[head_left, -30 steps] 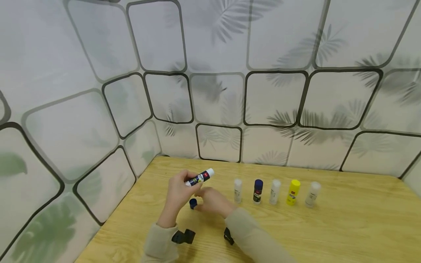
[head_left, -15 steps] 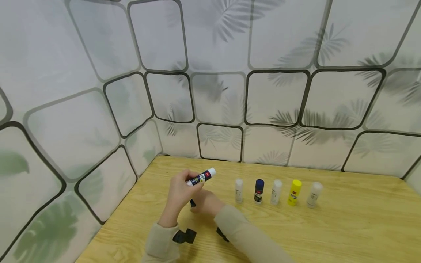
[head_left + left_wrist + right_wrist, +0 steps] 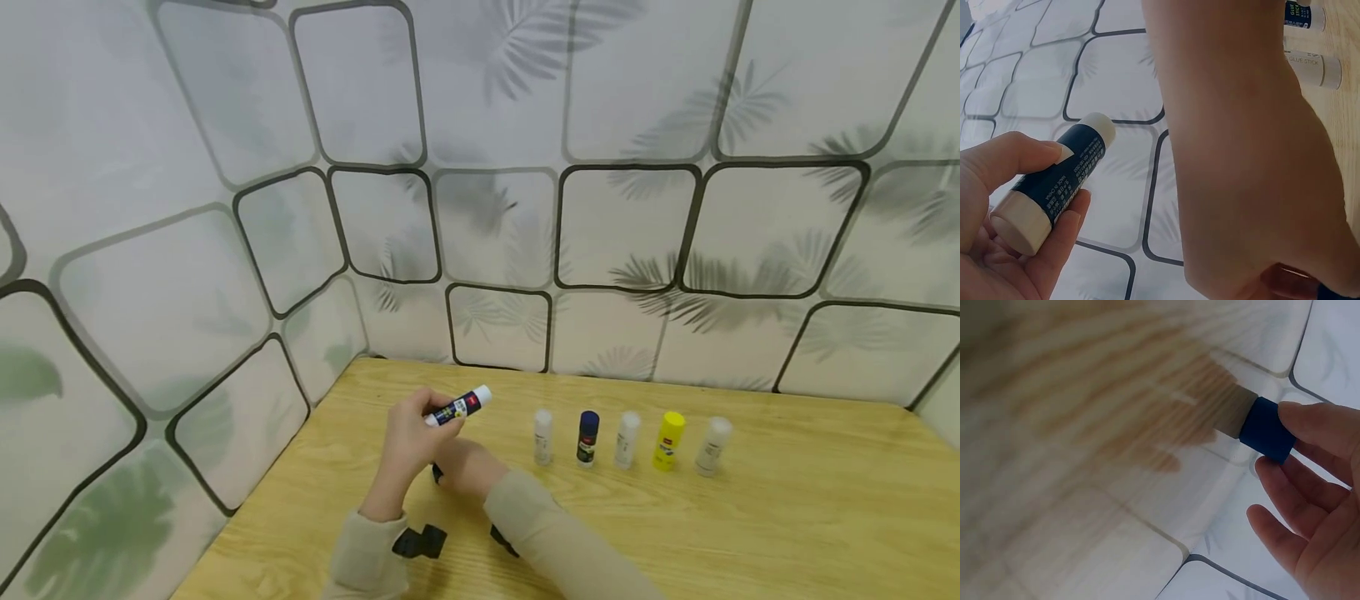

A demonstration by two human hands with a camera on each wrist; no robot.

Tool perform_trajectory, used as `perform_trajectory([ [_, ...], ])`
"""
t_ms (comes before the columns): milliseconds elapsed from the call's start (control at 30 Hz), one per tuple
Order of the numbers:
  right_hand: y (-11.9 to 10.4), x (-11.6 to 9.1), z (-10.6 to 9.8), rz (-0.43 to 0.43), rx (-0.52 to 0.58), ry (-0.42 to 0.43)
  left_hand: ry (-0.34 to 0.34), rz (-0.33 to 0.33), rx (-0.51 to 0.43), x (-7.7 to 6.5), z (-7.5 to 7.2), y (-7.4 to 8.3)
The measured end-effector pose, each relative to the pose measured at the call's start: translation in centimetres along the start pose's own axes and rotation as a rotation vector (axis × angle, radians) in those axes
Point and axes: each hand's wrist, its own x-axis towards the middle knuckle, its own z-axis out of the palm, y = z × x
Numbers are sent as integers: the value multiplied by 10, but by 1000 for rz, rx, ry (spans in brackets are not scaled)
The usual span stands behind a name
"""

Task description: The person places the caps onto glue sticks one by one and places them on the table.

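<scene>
My left hand [image 3: 408, 433] grips a glue stick [image 3: 459, 407] with a navy label and white ends, tilted up to the right above the table. In the left wrist view its bare white tip points away from the palm, and thumb and fingers wrap the barrel. Below and partly behind it, my right hand [image 3: 468, 468] pinches a small dark blue cap [image 3: 1267, 430] between thumb and fingertips. The right wrist view has the cap right at the glossy table surface, where its reflection shows. From the head view the right hand covers most of that cap.
To the right stands a row of upright glue sticks: several with whitish bodies, such as the nearest one [image 3: 543, 437], a navy-capped one [image 3: 588, 437] and a yellow one [image 3: 669, 440]. The wooden table [image 3: 750, 525] meets a patterned curtain-like wall [image 3: 495, 225] at the back and left.
My right hand and forearm have shifted slightly left, and the hand now hides most of the blue cap. The left hand with the glue stick stays almost still.
</scene>
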Motion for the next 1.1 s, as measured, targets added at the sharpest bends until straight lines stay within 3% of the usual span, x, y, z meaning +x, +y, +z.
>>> perform_trajectory([
  [233, 4, -15, -3, -19, 123, 40, -15, 0, 0, -1, 2, 2],
  [467, 5, -33, -13, -3, 81, 11, -26, -3, -13, -2, 4, 3],
  [667, 12, -56, -23, 35, 139, -4, -35, 6, -20, -2, 5, 2],
  [967, 32, -88, -33, 80, 318, 50, -43, 42, -10, -4, 8, 4],
  [1100, 42, -102, -36, 79, 333, 112, -56, 46, -26, -4, 11, 3],
])
